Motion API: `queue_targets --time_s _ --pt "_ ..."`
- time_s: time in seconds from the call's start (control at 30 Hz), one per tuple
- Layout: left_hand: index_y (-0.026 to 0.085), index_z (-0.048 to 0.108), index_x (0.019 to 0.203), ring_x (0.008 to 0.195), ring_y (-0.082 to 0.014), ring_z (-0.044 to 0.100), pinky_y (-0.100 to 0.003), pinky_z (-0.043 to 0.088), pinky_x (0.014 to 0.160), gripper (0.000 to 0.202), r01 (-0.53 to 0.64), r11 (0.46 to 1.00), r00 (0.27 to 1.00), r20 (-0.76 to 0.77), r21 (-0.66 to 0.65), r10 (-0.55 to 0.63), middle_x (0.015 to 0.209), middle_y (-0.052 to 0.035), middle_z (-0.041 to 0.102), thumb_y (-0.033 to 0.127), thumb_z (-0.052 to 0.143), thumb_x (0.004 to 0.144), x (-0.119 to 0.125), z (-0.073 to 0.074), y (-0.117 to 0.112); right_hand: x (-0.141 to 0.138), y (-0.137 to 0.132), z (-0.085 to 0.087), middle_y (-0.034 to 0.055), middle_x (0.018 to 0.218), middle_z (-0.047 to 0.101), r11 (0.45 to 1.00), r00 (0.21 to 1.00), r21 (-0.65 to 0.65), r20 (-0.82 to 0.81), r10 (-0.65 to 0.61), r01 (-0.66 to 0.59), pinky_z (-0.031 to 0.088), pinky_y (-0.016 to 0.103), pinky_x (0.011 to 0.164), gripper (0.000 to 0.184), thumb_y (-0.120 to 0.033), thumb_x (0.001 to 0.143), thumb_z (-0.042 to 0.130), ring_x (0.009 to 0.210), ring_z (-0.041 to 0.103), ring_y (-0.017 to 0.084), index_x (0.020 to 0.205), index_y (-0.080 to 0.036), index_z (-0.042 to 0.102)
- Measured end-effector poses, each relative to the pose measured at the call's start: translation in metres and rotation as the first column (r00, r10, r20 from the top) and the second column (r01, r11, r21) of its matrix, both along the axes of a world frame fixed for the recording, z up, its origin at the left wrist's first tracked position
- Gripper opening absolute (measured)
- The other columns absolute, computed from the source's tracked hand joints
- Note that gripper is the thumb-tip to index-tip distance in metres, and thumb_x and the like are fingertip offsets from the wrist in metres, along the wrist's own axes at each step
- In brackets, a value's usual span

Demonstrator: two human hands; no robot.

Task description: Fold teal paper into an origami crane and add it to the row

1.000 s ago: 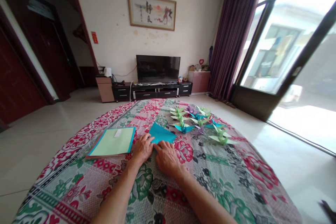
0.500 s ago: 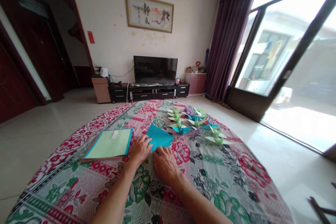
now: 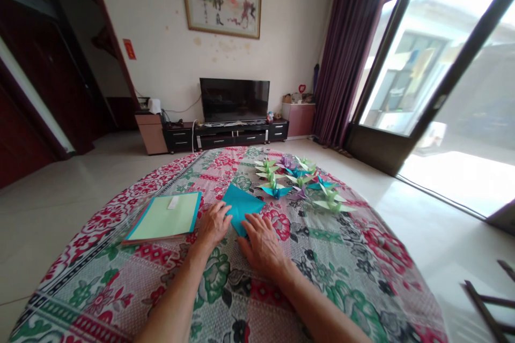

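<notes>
A blue sheet of origami paper lies on the tablecloth in front of me, one corner pointing away. My left hand rests at its left edge, with bent fingers touching the paper and not closed round it. Along the lower right edge, my right hand lies with its fingers stretched out and apart, covering part of the paper. Whether the sheet has a fold under the hands is hidden. Left of the left hand is a stack of paper, light green on top with blue showing round it and a small white slip on it.
Several folded paper cranes, among them a blue one, a green one and a purple one, stand at the table's far right. A flowered cloth covers the round table. Beyond it are a television and a low cabinet.
My right hand has shifted slightly right along the paper's lower edge, and its fingers have spread out. The left hand stays at the left edge. The camera view has moved slightly.
</notes>
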State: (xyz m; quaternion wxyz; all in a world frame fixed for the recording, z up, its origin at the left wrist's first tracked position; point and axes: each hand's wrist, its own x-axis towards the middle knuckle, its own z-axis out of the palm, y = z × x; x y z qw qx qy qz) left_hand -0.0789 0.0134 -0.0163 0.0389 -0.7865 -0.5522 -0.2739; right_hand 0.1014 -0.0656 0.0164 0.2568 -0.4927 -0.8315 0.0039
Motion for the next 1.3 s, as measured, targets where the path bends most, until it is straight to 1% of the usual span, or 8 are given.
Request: queue_targets --time_s 0.2,0.33,0.53,0.63,0.83,0.93,1.13,1.3 --pt "0.019 0.068 0.091 0.095 -0.0190 0.058 -0.031 0.045 0.089 0.021 -0.001 1.000 0.998 0.067 0.010 0.001 0.101 -0.0073 0.062 0.028 0.052 0.081 0.003 0.009 -0.007 -0.004 -0.005 -0.002 0.0091 0.122 0.051 0.998 0.997 -0.061 0.078 -0.024 0.029 0.025 0.044 0.098 0.026 -0.034 0.087 0.046 0.113 0.042 0.024 0.106 -0.019 0.055" --pt "0.020 0.069 0.092 0.093 -0.0197 0.057 -0.032 0.045 0.088 0.022 0.058 0.998 0.996 0.062 -0.028 -0.056 0.097 -0.0063 0.064 0.027 0.056 0.077 0.004 0.013 -0.011 -0.014 -0.015 0.002 0.0118 0.116 0.052 0.995 0.993 -0.076 0.103 -0.062 0.070 0.029 0.043 0.092 0.025 -0.032 0.086 0.044 0.103 0.047 0.025 0.104 -0.018 0.055" --pt "0.025 0.069 0.099 0.101 -0.0210 0.053 -0.036 0.041 0.093 0.026 0.146 0.985 0.989 0.001 -0.089 -0.146 0.113 -0.0046 0.061 0.021 0.053 0.079 0.002 0.016 -0.011 -0.014 -0.016 0.013 0.0054 0.088 0.063 0.990 0.988 -0.105 0.112 0.108 -0.097 0.031 0.036 0.085 0.018 -0.032 0.084 0.048 0.086 0.052 0.019 0.090 -0.019 0.059" --pt "0.027 0.069 0.100 0.104 -0.0206 0.052 -0.037 0.040 0.095 0.027 0.197 0.975 0.980 0.002 -0.100 -0.198 0.117 -0.0041 0.059 0.019 0.052 0.080 0.002 0.015 -0.009 0.000 -0.007 0.016 0.0054 0.101 0.063 0.991 0.990 -0.074 0.077 0.117 -0.111 0.024 0.042 0.095 0.025 -0.034 0.080 0.054 0.099 0.050 0.021 0.100 -0.021 0.059" --pt "0.026 0.070 0.098 0.104 -0.0189 0.053 -0.035 0.041 0.095 0.025 0.166 0.981 0.986 0.047 -0.102 -0.161 0.113 -0.0055 0.060 0.021 0.052 0.081 0.002 0.010 -0.005 0.037 0.013 0.015 0.0058 0.121 0.056 0.960 0.972 -0.204 0.090 0.215 -0.193 0.029 0.046 0.096 0.046 -0.044 0.066 0.067 0.109 0.049 0.025 0.108 -0.025 0.061" --pt "0.025 0.070 0.097 0.103 -0.0183 0.054 -0.035 0.041 0.095 0.025 0.138 0.986 0.990 0.051 -0.093 -0.133 0.112 -0.0060 0.061 0.020 0.051 0.082 0.003 0.008 -0.004 0.049 0.018 0.018 0.0065 0.124 0.054 0.937 0.964 -0.256 0.059 0.260 -0.237 0.032 0.042 0.097 0.047 -0.039 0.066 0.067 0.113 0.048 0.024 0.110 -0.024 0.061" --pt "0.024 0.070 0.097 0.103 -0.0193 0.054 -0.035 0.041 0.094 0.025 0.120 0.989 0.993 0.032 -0.081 -0.117 0.114 -0.0069 0.060 0.023 0.050 0.083 0.002 0.005 -0.002 0.064 0.025 0.021 0.0059 0.129 0.051 0.889 0.947 -0.352 0.021 0.321 -0.294 0.039 0.036 0.096 0.051 -0.013 0.064 0.064 0.115 0.049 0.021 0.113 -0.024 0.059" --pt "0.026 0.069 0.101 0.106 -0.0196 0.053 -0.036 0.042 0.094 0.029 0.200 0.977 0.979 -0.012 -0.076 -0.201 0.121 -0.0041 0.059 0.019 0.045 0.085 0.005 0.004 0.000 0.067 0.031 0.014 0.0047 0.124 0.055 0.896 0.949 -0.323 -0.026 0.315 -0.306 0.041 0.035 0.094 0.044 -0.005 0.065 0.056 0.111 0.053 0.019 0.103 -0.025 0.065"
